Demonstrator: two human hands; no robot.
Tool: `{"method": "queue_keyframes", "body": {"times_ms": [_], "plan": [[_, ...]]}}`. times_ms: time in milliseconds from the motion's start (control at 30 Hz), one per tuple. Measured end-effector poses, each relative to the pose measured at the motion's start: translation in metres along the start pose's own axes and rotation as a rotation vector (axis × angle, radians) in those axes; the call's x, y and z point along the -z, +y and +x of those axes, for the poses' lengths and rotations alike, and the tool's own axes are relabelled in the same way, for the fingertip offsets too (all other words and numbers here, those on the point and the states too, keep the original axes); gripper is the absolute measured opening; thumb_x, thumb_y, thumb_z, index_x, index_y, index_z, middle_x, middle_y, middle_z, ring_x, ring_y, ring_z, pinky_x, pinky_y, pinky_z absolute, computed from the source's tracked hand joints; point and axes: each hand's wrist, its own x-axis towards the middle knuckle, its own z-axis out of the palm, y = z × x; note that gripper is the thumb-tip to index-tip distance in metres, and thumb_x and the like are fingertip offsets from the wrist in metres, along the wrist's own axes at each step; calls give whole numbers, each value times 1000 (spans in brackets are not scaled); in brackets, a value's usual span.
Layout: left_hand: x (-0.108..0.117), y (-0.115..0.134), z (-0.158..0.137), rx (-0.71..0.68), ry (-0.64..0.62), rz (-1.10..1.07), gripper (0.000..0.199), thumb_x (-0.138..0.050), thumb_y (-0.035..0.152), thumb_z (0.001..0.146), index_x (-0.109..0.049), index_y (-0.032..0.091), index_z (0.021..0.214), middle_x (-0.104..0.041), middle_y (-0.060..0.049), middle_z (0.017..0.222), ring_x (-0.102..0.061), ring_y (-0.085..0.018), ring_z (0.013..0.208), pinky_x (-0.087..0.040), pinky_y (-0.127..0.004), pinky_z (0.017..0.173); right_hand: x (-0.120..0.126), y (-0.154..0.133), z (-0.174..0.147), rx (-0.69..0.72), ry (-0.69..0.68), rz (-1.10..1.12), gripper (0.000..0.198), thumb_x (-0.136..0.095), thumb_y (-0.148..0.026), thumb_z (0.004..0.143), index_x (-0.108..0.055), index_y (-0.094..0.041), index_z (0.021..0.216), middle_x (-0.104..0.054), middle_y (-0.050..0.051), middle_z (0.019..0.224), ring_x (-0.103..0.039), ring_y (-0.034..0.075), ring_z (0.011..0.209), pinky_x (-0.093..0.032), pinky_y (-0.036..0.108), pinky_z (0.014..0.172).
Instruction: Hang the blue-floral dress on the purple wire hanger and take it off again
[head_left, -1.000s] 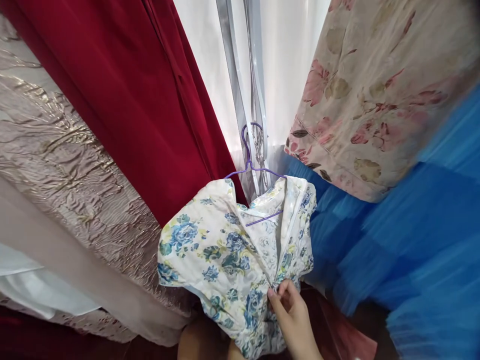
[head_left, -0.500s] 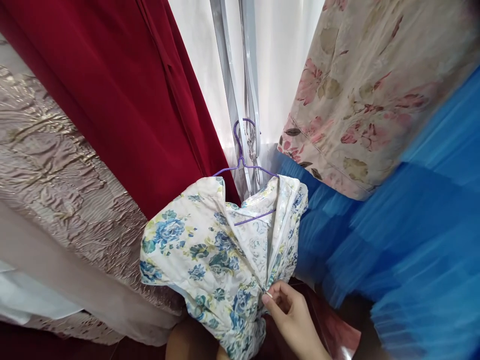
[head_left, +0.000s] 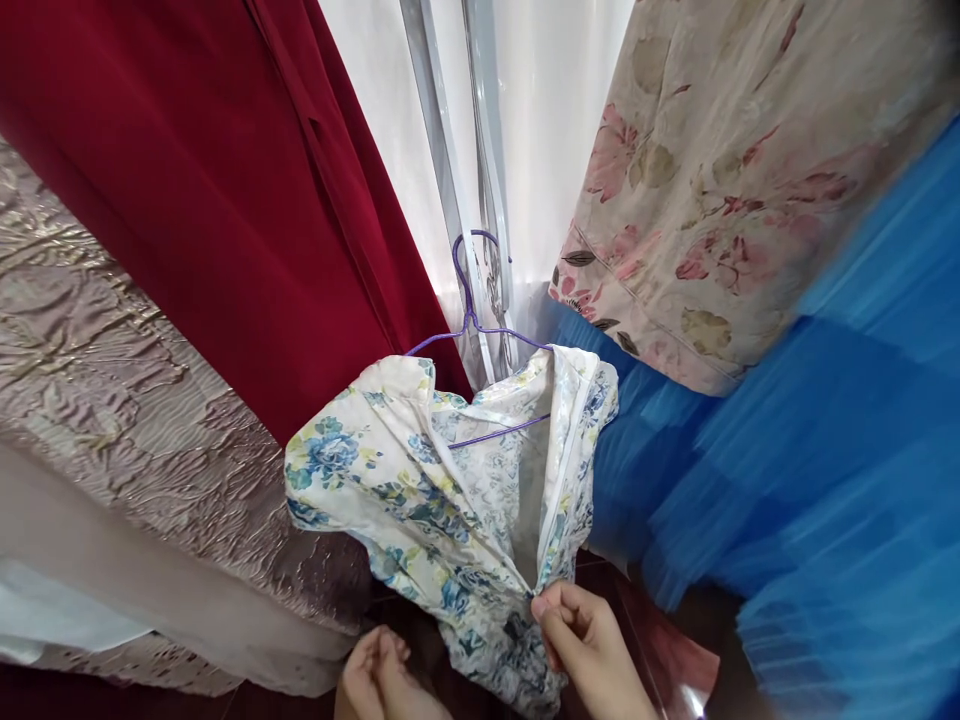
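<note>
A white dress (head_left: 390,480) with blue and yellow-green flowers hangs on a purple wire hanger (head_left: 471,318). Its zipper (head_left: 556,515) is undone from the neckline down, so the opening forms a V showing the lining and the hanger's lower bar. At the point of the V, my right hand (head_left: 589,645) pinches the zipper pull between thumb and forefinger; the pull is mostly covered by the fingertips. My left hand (head_left: 386,675), its fingers curled together and nothing visible in them, is at the bottom, left of the dress's gathered lower part and apart from it.
Left of the dress hang a dark red garment (head_left: 225,200) and a textured, shiny beige fabric (head_left: 150,420). On the right are a pink-flowered cloth (head_left: 697,220) and blue tulle (head_left: 810,500). Pale straps (head_left: 450,150) run down behind the hanger, before white cloth.
The V-shaped opening has spread wider and my right hand sits slightly lower, still at its point. My left hand now shows at the bottom left. The dress's lower part has swung right.
</note>
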Motion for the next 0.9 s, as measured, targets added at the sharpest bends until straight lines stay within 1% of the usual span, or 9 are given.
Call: {"method": "queue_keyframes", "body": {"times_ms": [33, 67, 167, 200, 267, 367, 533, 700, 900], "plan": [[-5, -4, -7, -7, -42, 10, 28, -70, 41, 88, -66, 17, 102, -66, -3, 90, -63, -16, 76, -51, -25, 64, -2, 0, -1, -1, -5, -8, 49, -62, -60, 89, -48, -20, 66, -43, -6, 50, -35, 9, 48, -26, 23, 49], [-10, -5, -15, -24, -143, 21, 28, -73, 42, 84, -68, 18, 97, -66, -3, 87, -63, -17, 76, -51, -26, 65, -4, 1, -1, 0, -11, -14, 49, -63, -61, 88, -48, -20, 66, -43, -6, 49, -35, 9, 47, -26, 23, 49], [-22, 3, -47, -63, -541, 9, 30, -73, 44, 81, -72, 18, 97, -71, -9, 96, -68, -25, 89, -55, -33, 79, -8, 4, -2, 7, -16, -33, 49, -67, -60, 85, -51, -19, 65, -46, -5, 49, -38, 9, 46, -29, 23, 50], [-26, 8, -57, -58, -592, -12, 31, -71, 44, 83, -72, 18, 100, -72, -9, 98, -68, -26, 92, -55, -35, 83, -10, 5, -2, 11, -23, -41, 48, -68, -59, 84, -52, -18, 65, -48, -4, 50, -39, 9, 46, -30, 23, 51], [-33, 17, -70, -37, -552, -55, 27, -69, 43, 86, -73, 19, 99, -73, -7, 90, -68, -24, 86, -55, -33, 80, -11, 8, -4, 26, -41, -37, 48, -69, -59, 84, -52, -18, 65, -51, -3, 50, -41, 10, 46, -30, 23, 50], [-41, 29, -75, -49, -522, -89, 18, -70, 35, 86, -70, 20, 77, -65, -2, 70, -61, -17, 66, -52, -26, 67, -10, 8, -8, 52, -32, 25, 47, -66, -60, 86, -54, -18, 68, -50, -4, 48, -41, 9, 43, -29, 23, 48], [-44, 37, -75, -77, -583, -171, 30, -67, 25, 87, -57, 18, 60, -51, 2, 59, -50, -11, 55, -43, -21, 56, -12, -5, -12, 76, 48, 114, 46, -69, -58, 86, -56, -18, 67, -49, -4, 48, -41, 10, 45, -32, 23, 50], [-43, 32, -84, -171, -613, -137, 29, -64, 28, 88, -58, 18, 61, -55, 0, 60, -54, -14, 56, -44, -23, 57, -23, -60, 4, 172, 139, 155, 41, -69, -53, 88, -59, -18, 68, -49, -5, 45, -39, 9, 41, -32, 22, 46], [-37, 25, -77, -260, -703, -119, 31, -60, 29, 90, -53, 19, 61, -48, 1, 59, -49, -13, 54, -40, -23, 54, -35, -135, 42, 332, 89, 77, 40, -68, -50, 89, -61, -17, 68, -54, -4, 44, -38, 7, 39, -30, 21, 41]]}}
